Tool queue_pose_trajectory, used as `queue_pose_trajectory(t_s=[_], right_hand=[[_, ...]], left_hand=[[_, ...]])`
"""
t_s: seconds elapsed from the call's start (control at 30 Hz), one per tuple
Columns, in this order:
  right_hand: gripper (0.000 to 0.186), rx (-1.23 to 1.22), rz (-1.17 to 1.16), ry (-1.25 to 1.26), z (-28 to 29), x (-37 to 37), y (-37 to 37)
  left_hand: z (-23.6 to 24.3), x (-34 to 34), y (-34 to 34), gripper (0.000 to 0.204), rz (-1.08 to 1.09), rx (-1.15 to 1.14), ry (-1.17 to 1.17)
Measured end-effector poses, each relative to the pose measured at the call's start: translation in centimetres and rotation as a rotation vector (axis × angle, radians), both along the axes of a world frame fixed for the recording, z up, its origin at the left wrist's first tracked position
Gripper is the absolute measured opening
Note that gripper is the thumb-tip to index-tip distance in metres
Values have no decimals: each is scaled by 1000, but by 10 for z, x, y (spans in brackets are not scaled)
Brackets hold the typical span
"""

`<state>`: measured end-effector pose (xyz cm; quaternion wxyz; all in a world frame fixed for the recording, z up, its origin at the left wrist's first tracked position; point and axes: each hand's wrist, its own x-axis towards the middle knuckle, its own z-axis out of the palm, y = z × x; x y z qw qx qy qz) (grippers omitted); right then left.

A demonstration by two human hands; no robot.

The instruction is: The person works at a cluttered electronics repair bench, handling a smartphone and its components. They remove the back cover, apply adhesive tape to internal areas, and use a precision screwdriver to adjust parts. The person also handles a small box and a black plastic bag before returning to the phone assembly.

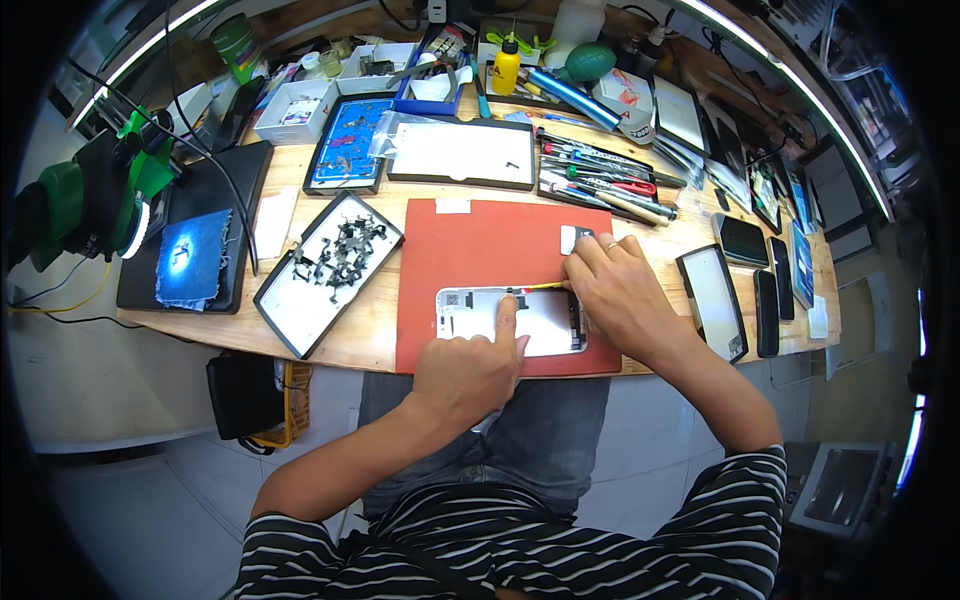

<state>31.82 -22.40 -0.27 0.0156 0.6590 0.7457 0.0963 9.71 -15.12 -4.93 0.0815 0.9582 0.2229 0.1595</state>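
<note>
A silver phone screen panel with small dark parts lies on a red mat. The index finger of my left hand is stretched onto a small part near the panel's upper edge, its other fingers curled. My right hand grips a thin red and yellow tool whose tip reaches beside that fingertip; most of the tool is hidden by the fingers. A small white item lies just beyond the right hand.
A tray of small black parts sits left of the mat, screwdrivers behind, several phones to the right. A green-and-black apparatus overhangs a dark pad. Boxes, bottles and a blue parts tray line the back.
</note>
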Motion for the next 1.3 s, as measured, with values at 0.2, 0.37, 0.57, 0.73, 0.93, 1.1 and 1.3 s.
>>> queue_pose_trajectory(t_s=[0.2,0.37,0.57,0.73,0.93,1.1,1.3], right_hand=[[10,123,-84,252,24,33,20],[17,147,-154,475,30,50,69],[23,180,-181,345,4,59,143],[20,96,-287,280,-10,69,180],[29,282,-247,579,17,77,135],[24,359,-245,800,27,56,33],[42,171,-283,695,-1,8,-34]], left_hand=[[3,-2,1,51,-10,-5,21],[5,-5,3,54,-36,-84,-48],[12,-9,8,53,-111,-117,-165],[33,-25,25,48,-204,-123,-141],[41,-28,56,88,-223,-207,-97],[34,-26,63,117,-186,-374,-34],[43,-17,64,120,-145,-349,46]])
